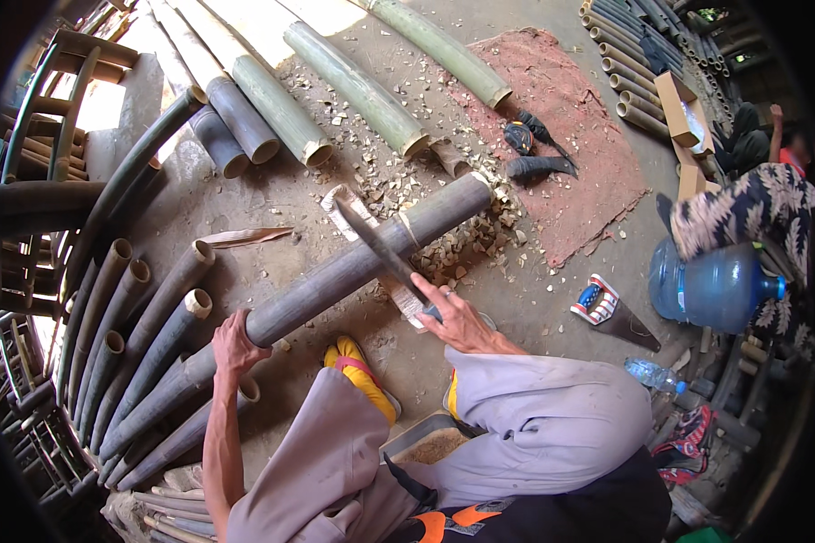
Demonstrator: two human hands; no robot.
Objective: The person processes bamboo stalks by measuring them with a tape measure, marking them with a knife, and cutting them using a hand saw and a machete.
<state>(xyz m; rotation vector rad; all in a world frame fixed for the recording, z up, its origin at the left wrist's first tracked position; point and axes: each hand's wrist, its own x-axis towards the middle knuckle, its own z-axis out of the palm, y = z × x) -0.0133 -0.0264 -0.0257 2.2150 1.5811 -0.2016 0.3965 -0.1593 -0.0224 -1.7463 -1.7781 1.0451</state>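
A long dark bamboo pole (335, 271) lies slantwise in front of me, its far end over a heap of chips. My left hand (235, 342) is closed around the pole's nearer part. In my right hand (462, 319) is a machete (376, 242), gripped by its blue-grey handle. The blade crosses above the pole near a pale ring at a node; whether it touches the bamboo I cannot tell. Under the pole, a pale split strip (398, 299) runs crosswise and shows on both sides. Bamboo chips (453, 244) lie around the pole's far end.
Cut bamboo poles (353, 86) lie beyond, and more (167, 299) are bundled at left. A handsaw (611, 312) lies at right, near a blue water jug (706, 285) and a plastic bottle (654, 374). A tape measure (519, 136) rests on a red cloth (570, 109). Another person (743, 208) sits at right.
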